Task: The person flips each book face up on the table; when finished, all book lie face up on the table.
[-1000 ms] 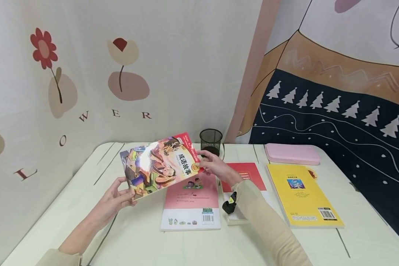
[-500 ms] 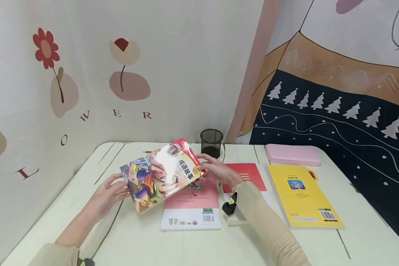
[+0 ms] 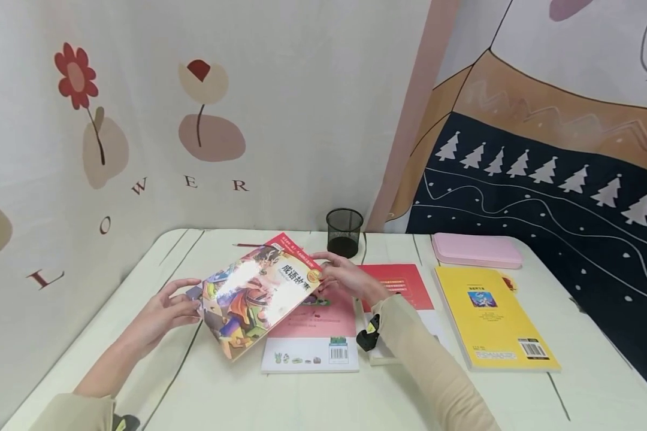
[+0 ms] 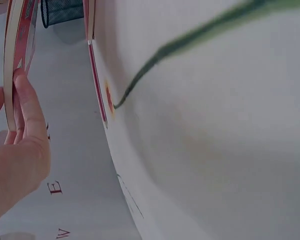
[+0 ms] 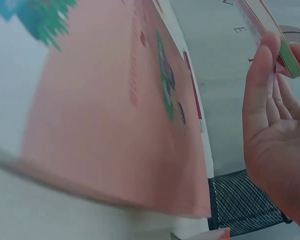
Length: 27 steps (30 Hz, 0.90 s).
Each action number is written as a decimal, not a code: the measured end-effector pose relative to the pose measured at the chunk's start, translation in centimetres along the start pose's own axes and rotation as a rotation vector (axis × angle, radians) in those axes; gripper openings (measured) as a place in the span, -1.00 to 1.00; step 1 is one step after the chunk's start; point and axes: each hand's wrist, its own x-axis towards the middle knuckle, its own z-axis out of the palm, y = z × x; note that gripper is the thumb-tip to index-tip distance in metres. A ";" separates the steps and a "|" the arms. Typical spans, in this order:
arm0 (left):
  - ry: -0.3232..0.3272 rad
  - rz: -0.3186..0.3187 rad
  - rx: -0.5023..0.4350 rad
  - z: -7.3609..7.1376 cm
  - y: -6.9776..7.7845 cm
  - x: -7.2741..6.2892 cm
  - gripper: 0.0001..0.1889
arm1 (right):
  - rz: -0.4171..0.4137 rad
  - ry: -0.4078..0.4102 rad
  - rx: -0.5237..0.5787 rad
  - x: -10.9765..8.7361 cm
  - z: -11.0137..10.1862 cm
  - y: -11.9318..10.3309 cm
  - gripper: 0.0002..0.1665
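Both your hands are on the illustrated book (image 3: 259,293), which is up off the table (image 3: 221,395), face up and tilted. Its red band and black title sit toward the right-hand end; glare washes out part of the cover.

Your left hand (image 3: 159,317) pinches the left end: the left wrist view has thumb one side, fingers the other, narrow grip. Your right hand (image 3: 350,276) pinches the other end near the red band, thumb opposite fingers, also narrow; the right wrist view confirms it.

Under the raised book, from the head view, lies the pink-and-white book (image 3: 313,344), barcode toward you, far part hidden. Just right of it is the red-and-white book (image 3: 393,281), partly covered by your right forearm and sleeve (image 3: 426,365). Further right, the yellow book (image 3: 490,323), flat, barcode at the near right corner. Behind that, the pink case (image 3: 477,250) lies near the far edge.

The black mesh holder (image 3: 344,230) stands upright at the back, beyond your right hand. A thin pencil (image 3: 245,245) lies along the far edge to its left, one end hidden by the illustrated book in the head view.
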 end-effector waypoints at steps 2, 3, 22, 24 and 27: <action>-0.011 -0.026 0.041 -0.2 0.0 -0.2 -0.64 | -0.011 0.035 0.013 0.1 0.3 0.1 -0.43; -0.017 -0.035 0.059 -0.3 0.0 -0.3 -0.64 | -0.009 0.053 0.027 0.1 0.5 0.2 -0.44; -0.276 -0.055 0.236 -2.6 0.4 -1.4 -0.68 | 0.008 0.359 0.297 2.7 4.1 1.3 -0.49; -0.301 -0.071 0.242 -2.8 0.6 -1.5 -0.68 | -0.016 0.379 0.335 3.2 4.6 1.5 -0.51; -0.324 -0.091 0.247 -3.1 0.7 -1.7 -0.68 | -0.071 0.404 0.375 3.9 5.2 1.8 -0.56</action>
